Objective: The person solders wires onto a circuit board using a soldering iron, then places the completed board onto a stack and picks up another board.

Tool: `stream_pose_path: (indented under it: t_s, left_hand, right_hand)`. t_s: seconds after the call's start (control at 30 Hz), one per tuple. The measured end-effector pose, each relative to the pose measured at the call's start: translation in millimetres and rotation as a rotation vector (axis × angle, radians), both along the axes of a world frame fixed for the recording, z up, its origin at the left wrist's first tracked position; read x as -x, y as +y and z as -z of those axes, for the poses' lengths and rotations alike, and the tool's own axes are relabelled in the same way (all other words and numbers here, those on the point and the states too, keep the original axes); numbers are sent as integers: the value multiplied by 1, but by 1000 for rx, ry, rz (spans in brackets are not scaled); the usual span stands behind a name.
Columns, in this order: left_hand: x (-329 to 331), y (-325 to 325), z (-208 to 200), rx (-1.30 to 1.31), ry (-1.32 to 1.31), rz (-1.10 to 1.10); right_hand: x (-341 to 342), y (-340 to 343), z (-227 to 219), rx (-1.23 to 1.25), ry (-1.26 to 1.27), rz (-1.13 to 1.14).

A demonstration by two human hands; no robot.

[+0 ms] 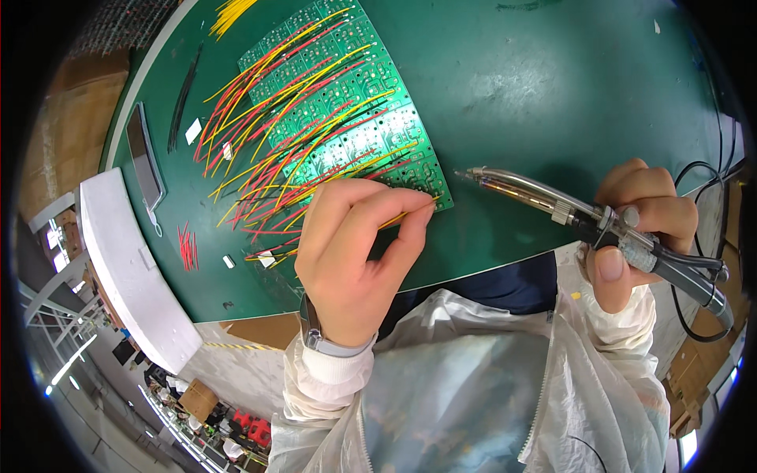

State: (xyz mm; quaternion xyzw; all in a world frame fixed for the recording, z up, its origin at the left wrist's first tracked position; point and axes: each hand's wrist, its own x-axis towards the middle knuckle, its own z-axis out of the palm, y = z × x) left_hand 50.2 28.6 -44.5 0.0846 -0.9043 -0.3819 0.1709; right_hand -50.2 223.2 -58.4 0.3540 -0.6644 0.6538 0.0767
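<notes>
- Two bare hands at work over a dark green bench mat [505, 87], w/ a green printed circuit board panel [355, 102] lying flat on it.
- Left hand [351, 252]: thumb & forefinger pinched shut on a thin yellow insulated wire [404, 214]. The wire's free end sits at the panel's near right corner, touching or just over it; can't tell which.
- Wire's long axis runs lower-left to upper-right, out of the fingertips toward that corner.
- Right hand [643, 236]: fingers wrapped tight round the black grip of a metal-barrelled soldering iron [583, 217].
- Iron's tip [465, 174] points left, near the wire end but apart from it, off the panel's right edge.
- Left hand is nearer the panel.
- Many red & yellow wires [292, 118] fan across the panel, already standing in it.
- Loose red wire pieces [188, 246] lie on the mat at left.
</notes>
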Motion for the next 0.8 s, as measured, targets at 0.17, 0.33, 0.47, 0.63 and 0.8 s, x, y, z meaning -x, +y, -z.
stream_pose_path:
  t_s: [0.17, 0.33, 0.47, 0.63, 0.8]
  left_hand:
    - [1, -1, 1, 37, -10, -2]
    - [2, 0, -1, 48, -42, -16]
    - [4, 0, -1, 36, -15, -18]
    - [4, 3, -3, 35, -53, -24]
    - [4, 3, -3, 23, -69, -51]
  right_hand:
    - [0, -1, -2, -17, -16, -67]
    - [2, -1, -2, -22, -12, -102]
    - [2, 0, -3, -61, -12, -129]
    - [1, 0, -5, -61, -31, -156]
    - [-1, -1, -6, -96, -41, -160]
